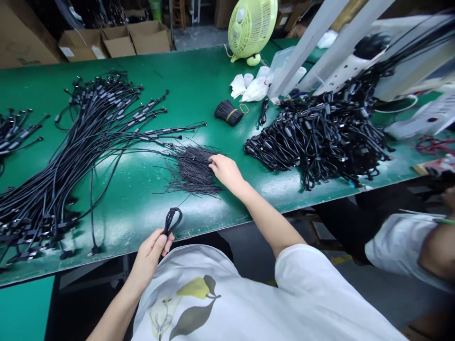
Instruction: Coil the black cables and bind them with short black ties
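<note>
My left hand [155,248] is closed around a folded black cable [172,220], whose loop sticks up past the fingers at the table's front edge. A thin black tie seems to stick out from the top of that loop. My right hand [226,170] rests at the right edge of a loose pile of thin black twist ties [195,173], its fingers curled together; what they pinch, if anything, is hidden. Left of the pile, long straight black cables [76,147] lie in a big bundle, some of their ends reaching the ties.
Coiled black cables [320,137] are heaped on the right. Behind the ties lies a banded bundle of ties [228,112]. A green fan [252,28] and white rolls [249,79] stand farther back, beside grey posts [309,47]. Another person's sleeve [398,241] shows at right.
</note>
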`<control>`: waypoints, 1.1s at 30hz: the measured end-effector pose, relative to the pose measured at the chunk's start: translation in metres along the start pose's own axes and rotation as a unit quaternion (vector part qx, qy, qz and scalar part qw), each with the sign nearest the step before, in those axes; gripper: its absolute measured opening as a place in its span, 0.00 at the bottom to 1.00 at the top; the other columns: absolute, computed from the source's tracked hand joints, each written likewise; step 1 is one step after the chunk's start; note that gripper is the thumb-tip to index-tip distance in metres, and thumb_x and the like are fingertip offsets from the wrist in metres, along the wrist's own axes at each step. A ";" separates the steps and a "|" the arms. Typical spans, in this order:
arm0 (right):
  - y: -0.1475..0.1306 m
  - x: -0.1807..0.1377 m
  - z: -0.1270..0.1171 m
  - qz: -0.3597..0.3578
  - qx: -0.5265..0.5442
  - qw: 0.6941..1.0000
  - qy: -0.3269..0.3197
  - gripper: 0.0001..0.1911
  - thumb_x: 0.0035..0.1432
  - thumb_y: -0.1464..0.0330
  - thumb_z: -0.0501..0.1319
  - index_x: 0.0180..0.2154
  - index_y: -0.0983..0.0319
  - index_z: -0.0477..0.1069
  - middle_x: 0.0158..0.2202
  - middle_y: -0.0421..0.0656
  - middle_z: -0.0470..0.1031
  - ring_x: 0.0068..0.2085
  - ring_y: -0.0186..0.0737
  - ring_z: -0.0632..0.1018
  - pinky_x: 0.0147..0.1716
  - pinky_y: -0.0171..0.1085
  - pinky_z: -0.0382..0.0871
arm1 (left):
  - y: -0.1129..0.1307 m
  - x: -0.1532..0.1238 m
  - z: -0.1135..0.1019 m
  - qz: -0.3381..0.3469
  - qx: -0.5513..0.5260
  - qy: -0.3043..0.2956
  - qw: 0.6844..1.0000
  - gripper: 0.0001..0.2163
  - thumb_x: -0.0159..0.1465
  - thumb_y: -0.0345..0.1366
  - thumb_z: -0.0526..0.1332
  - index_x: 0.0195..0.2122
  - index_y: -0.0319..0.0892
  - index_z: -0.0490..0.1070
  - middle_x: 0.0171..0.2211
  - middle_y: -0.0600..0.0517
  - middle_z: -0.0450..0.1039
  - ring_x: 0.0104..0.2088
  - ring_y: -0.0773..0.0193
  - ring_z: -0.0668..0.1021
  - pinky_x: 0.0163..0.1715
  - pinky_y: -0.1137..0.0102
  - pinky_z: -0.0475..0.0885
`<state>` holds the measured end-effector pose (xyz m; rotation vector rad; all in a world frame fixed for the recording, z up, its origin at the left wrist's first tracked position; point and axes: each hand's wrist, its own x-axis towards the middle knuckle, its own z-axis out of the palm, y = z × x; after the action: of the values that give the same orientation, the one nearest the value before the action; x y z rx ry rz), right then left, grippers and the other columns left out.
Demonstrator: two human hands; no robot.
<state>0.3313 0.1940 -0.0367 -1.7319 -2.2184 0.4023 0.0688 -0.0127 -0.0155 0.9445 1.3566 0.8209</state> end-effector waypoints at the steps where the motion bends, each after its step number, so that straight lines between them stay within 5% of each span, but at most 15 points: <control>1: 0.000 -0.001 0.000 0.002 -0.009 1.000 0.015 0.10 0.63 0.72 0.56 0.44 0.65 0.74 0.41 0.48 0.75 0.41 0.41 0.75 0.42 0.36 0.64 | 0.001 0.000 0.001 -0.001 -0.030 0.007 1.000 0.18 0.62 0.51 0.59 0.35 0.38 0.71 0.21 0.57 0.60 0.23 0.69 0.62 0.27 0.71 0.58; 5: 0.004 -0.018 -0.009 0.042 -0.040 0.990 0.126 0.12 0.65 0.68 0.53 0.41 0.64 0.75 0.41 0.49 0.74 0.39 0.42 0.74 0.38 0.37 0.64 | 0.006 0.003 0.004 -0.005 -0.141 0.019 0.990 0.18 0.60 0.50 0.62 0.35 0.37 0.70 0.20 0.59 0.56 0.21 0.72 0.58 0.24 0.73 0.54; 8: -0.012 -0.041 -0.011 0.030 0.030 0.979 0.200 0.13 0.66 0.66 0.53 0.41 0.63 0.75 0.41 0.49 0.74 0.40 0.42 0.74 0.40 0.37 0.65 | 0.012 0.005 0.010 0.002 -0.182 0.002 0.983 0.19 0.61 0.48 0.62 0.44 0.37 0.70 0.20 0.60 0.56 0.21 0.72 0.58 0.23 0.73 0.53; 11: -0.054 -0.074 -0.001 -0.107 0.203 0.968 0.100 0.11 0.65 0.66 0.55 0.38 0.61 0.75 0.37 0.44 0.76 0.39 0.38 0.76 0.42 0.36 0.67 | 0.019 0.007 0.019 0.018 -0.218 -0.036 0.975 0.26 0.63 0.46 0.61 0.58 0.38 0.61 0.21 0.60 0.56 0.21 0.72 0.58 0.24 0.73 0.54; 14: -0.097 -0.107 0.012 -0.231 0.287 0.929 -0.033 0.09 0.66 0.68 0.55 0.37 0.62 0.74 0.35 0.43 0.76 0.37 0.34 0.76 0.38 0.33 0.68 | 0.020 0.012 0.022 0.038 -0.220 -0.061 0.973 0.27 0.65 0.45 0.59 0.61 0.37 0.60 0.21 0.60 0.55 0.21 0.72 0.58 0.24 0.73 0.55; 18: -0.122 -0.122 0.017 -0.339 0.094 0.934 0.066 0.09 0.65 0.72 0.54 0.37 0.65 0.73 0.30 0.44 0.73 0.31 0.35 0.72 0.33 0.34 0.64 | 0.011 0.018 0.016 0.081 -0.113 0.014 0.990 0.22 0.66 0.45 0.56 0.55 0.36 0.68 0.23 0.57 0.58 0.23 0.70 0.60 0.26 0.72 0.57; 22: -0.126 -0.107 0.011 -0.526 -0.078 0.832 0.157 0.13 0.65 0.76 0.50 0.40 0.66 0.73 0.41 0.49 0.76 0.41 0.40 0.73 0.42 0.40 0.63 | 0.004 0.019 0.008 0.125 0.045 0.075 0.988 0.19 0.66 0.43 0.55 0.53 0.37 0.72 0.25 0.54 0.63 0.26 0.66 0.64 0.29 0.70 0.61; 24: -0.129 -0.099 0.008 -0.580 -0.103 0.797 0.132 0.14 0.65 0.76 0.48 0.40 0.67 0.73 0.47 0.51 0.74 0.48 0.42 0.71 0.46 0.41 0.63 | 0.002 0.017 0.004 0.117 0.066 0.051 0.990 0.18 0.65 0.42 0.55 0.50 0.37 0.74 0.23 0.54 0.63 0.25 0.66 0.63 0.28 0.70 0.60; 29: -0.139 -0.092 0.001 -0.626 -0.170 0.759 0.058 0.12 0.66 0.74 0.49 0.43 0.68 0.71 0.36 0.49 0.73 0.37 0.41 0.70 0.38 0.42 0.62 | -0.001 0.013 -0.005 0.038 -0.083 -0.029 0.995 0.21 0.61 0.44 0.58 0.49 0.34 0.72 0.22 0.57 0.60 0.21 0.71 0.59 0.23 0.73 0.54; 33: -0.151 -0.095 -0.001 -0.637 -0.222 0.737 0.028 0.14 0.63 0.78 0.49 0.39 0.69 0.73 0.32 0.50 0.71 0.33 0.44 0.68 0.32 0.43 0.59 | -0.007 0.014 -0.007 0.031 -0.139 -0.040 0.989 0.16 0.57 0.46 0.62 0.36 0.35 0.73 0.21 0.58 0.60 0.20 0.73 0.58 0.22 0.73 0.52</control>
<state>0.2195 0.0668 0.0181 0.0323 -2.9192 -0.5359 0.0624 -0.0024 -0.0273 0.7940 1.1140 0.9824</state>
